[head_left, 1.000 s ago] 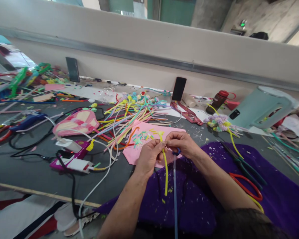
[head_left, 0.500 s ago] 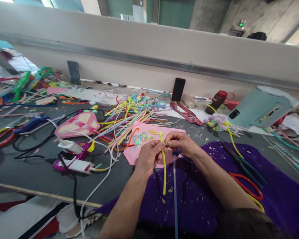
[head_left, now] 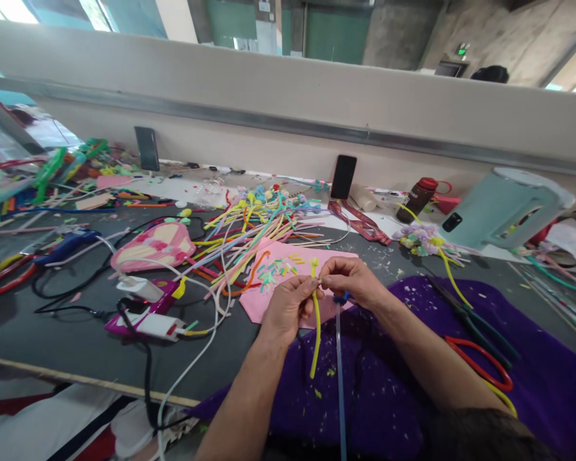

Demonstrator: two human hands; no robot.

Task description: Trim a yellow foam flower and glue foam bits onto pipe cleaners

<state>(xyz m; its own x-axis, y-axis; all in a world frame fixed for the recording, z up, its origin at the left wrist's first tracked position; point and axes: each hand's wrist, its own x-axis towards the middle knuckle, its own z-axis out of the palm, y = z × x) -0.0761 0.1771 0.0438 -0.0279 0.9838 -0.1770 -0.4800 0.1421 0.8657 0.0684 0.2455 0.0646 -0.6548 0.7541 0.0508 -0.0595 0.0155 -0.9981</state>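
In the head view, my left hand (head_left: 292, 299) pinches a yellow pipe cleaner (head_left: 316, 333) near its top. A small yellow tuft stands above the fingers, and the lower end hangs down and free. My right hand (head_left: 348, 280) is closed in a pinch, its fingertips meeting those of my left hand. Whatever lies between the right fingertips is too small to make out. Under the right palm shows part of a blue object (head_left: 340, 298), with a long translucent stick (head_left: 340, 371) running down from it. Both hands are over a pink sheet (head_left: 252, 306) strewn with short cut pieces (head_left: 273, 272).
Purple cloth (head_left: 379, 397) covers the near table. Pliers (head_left: 475, 320) and red-handled scissors (head_left: 480, 358) lie right. Left are a magenta power strip (head_left: 158, 301), cables and a pink heart-shaped piece (head_left: 153, 246). Behind stand a pile of pipe cleaners (head_left: 259, 224), a phone (head_left: 344, 177), a bottle (head_left: 420, 198) and a kettle (head_left: 504, 208).
The view has tilted slightly, so the scene sits a little lower. Both hands keep their pinch, and the lower end of the yellow pipe cleaner has swung slightly left.
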